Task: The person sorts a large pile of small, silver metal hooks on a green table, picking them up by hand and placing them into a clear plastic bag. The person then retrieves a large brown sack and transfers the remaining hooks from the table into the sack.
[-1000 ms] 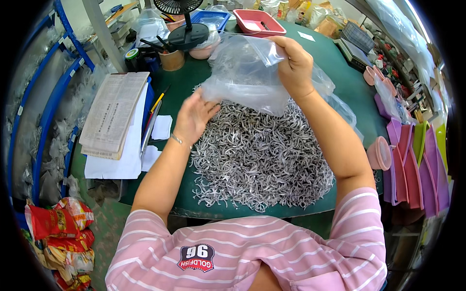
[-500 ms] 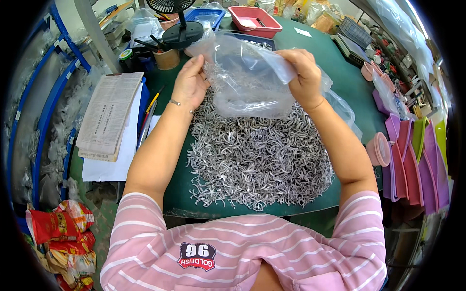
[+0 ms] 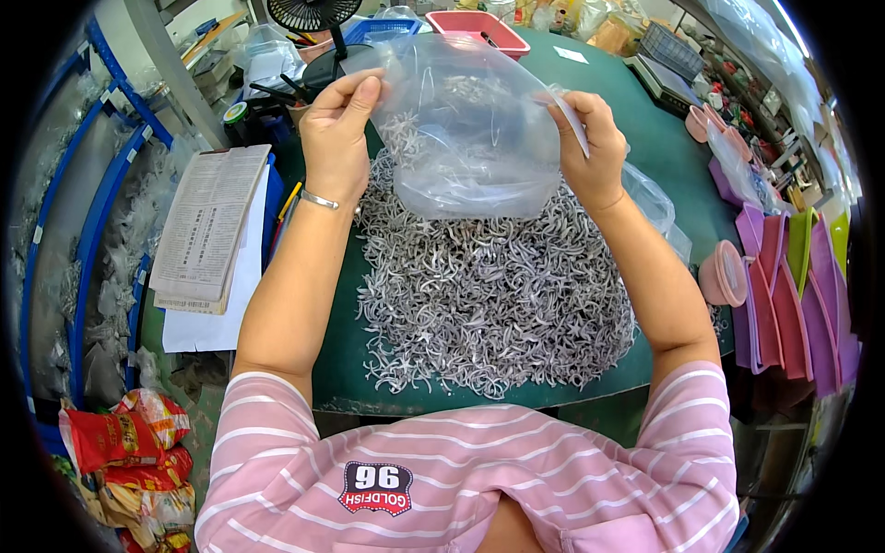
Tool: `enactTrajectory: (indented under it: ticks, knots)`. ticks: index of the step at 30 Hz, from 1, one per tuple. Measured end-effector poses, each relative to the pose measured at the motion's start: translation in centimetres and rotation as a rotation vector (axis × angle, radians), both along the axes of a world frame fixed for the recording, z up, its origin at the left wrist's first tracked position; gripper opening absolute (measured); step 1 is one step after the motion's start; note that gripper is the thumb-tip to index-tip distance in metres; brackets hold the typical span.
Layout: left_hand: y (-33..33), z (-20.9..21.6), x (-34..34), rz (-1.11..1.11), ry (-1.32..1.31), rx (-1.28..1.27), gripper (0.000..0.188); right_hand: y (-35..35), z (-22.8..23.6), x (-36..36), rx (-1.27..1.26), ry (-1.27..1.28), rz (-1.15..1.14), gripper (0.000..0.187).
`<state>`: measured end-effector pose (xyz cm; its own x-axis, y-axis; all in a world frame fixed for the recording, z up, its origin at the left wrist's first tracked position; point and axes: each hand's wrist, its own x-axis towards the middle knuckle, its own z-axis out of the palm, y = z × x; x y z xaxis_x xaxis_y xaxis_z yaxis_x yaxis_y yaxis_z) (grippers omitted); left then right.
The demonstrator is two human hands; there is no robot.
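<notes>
A clear plastic bag [image 3: 479, 138] hangs between my hands above the table. My left hand [image 3: 341, 129] pinches its upper left edge between thumb and fingers, and my right hand [image 3: 590, 147] grips its right edge. Under and in front of the bag spreads a wide heap of small grey curved, star-like metal-looking pieces [image 3: 489, 304]. Some of these pieces show through the plastic; I cannot tell whether they lie inside the bag or behind it. Another clear plastic sheet or bag [image 3: 650, 203] rests on the table beside my right wrist.
The green table [image 3: 664, 166] carries a black fan [image 3: 318, 14], a pink basket [image 3: 470, 26] and a blue basket [image 3: 383, 28] at the back. Printed papers [image 3: 207, 221] lie at left. Pink tubs [image 3: 724, 275] and coloured bins [image 3: 784, 295] stand at right.
My left hand has risen with its edge of the bag, turning so the thumb shows on top. The bag is now spread taller and wider between both hands.
</notes>
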<state>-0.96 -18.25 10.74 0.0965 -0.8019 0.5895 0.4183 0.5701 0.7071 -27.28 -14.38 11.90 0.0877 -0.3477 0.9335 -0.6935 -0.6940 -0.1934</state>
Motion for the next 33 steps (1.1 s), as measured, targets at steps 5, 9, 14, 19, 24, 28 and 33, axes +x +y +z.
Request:
enactTrajectory:
  ticks: [5, 9, 14, 19, 24, 28, 33]
  knots:
    - [0.5, 1.4, -0.5, 0.015, 0.037, -0.028, 0.017, 0.3, -0.3, 0.3, -0.004, -0.112, -0.044, 0.017]
    - [1.5, 2.5, -0.9, 0.122, -0.058, -0.152, 0.015, -0.6, -0.5, 0.1, 0.012, -0.124, -0.046, 0.013]
    - [2.9, 3.4, -0.8, 0.148, -0.141, -0.285, 0.013, 0.1, -0.6, 0.6, 0.096, -0.180, -0.056, 0.012]
    - [3.0, 4.5, -1.2, 0.233, -0.225, -0.247, 0.012, -0.3, -2.2, 0.3, 0.125, -0.255, 0.077, 0.010]
    - [3.8, 5.3, -1.6, 0.259, -0.223, -0.448, 0.010, -0.6, -1.1, 0.5, 0.168, -0.305, 0.118, 0.009]
    - [4.0, 5.1, -1.4, 0.294, -0.185, -0.425, 0.010, 0.2, -1.1, 0.8, 0.154, -0.316, 0.153, 0.010]
    - [3.1, 3.7, -0.6, 0.122, -0.161, -0.366, 0.031, -0.4, 0.2, 0.4, 0.211, -0.382, 0.166, 0.011]
